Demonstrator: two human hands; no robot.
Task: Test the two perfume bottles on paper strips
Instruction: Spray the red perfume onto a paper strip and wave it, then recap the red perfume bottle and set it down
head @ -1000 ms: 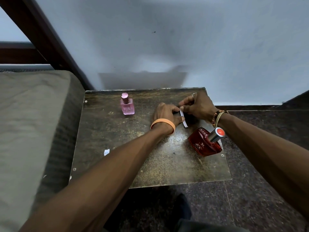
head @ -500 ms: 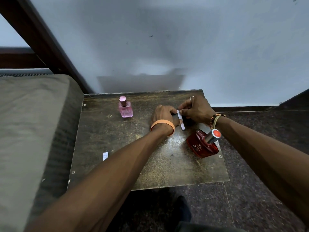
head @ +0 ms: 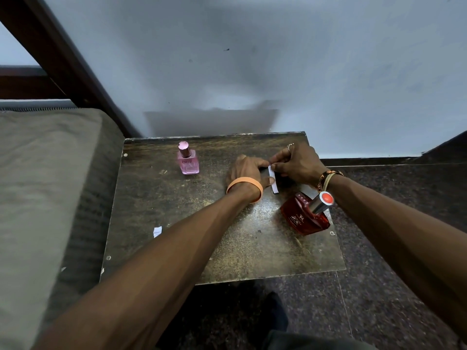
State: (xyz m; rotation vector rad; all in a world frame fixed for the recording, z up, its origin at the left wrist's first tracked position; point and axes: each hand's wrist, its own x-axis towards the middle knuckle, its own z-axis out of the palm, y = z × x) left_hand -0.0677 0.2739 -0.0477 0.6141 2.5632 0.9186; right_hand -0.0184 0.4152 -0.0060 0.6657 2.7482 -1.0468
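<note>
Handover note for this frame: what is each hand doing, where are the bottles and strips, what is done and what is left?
Left hand and right hand pinch one white paper strip between them, above the table.
Pink bottle stands capped at the back left.
Red bottle stands capped at the right edge, under the right forearm.
A paper scrap lies near the left edge.
Done: strip in hand.
Left: nothing shows either perfume tested yet; do both.

paper strip (head: 273,183): top hidden by fingers | pink bottle (head: 188,161): label unreadable
</note>
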